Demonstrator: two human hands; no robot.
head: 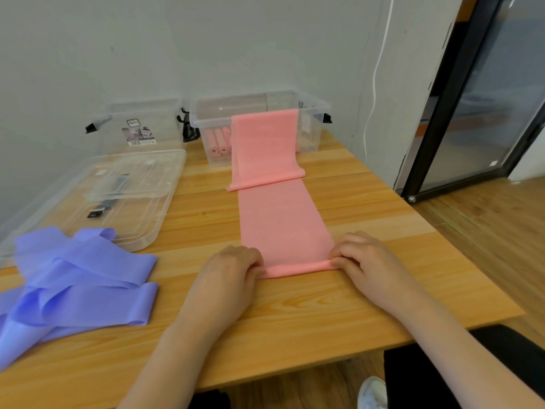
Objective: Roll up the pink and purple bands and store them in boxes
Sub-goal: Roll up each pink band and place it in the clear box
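Observation:
A long pink band (280,219) lies flat down the middle of the wooden table (368,290), its far end draped over the front wall of a clear box (312,113). The near end is curled into a thin roll. My left hand (233,273) pinches the roll's left end and my right hand (365,261) pinches its right end. Rolled pink bands (219,141) lie inside that box. Loose purple bands (76,284) are heaped at the table's left. A second clear box (138,125) stands at the back left.
Two clear lids (124,202) lie stacked at the left, behind the purple heap. The table's right edge drops to a wooden floor, with a dark-framed glass door (477,113) beyond. A white cable (374,84) hangs down the wall.

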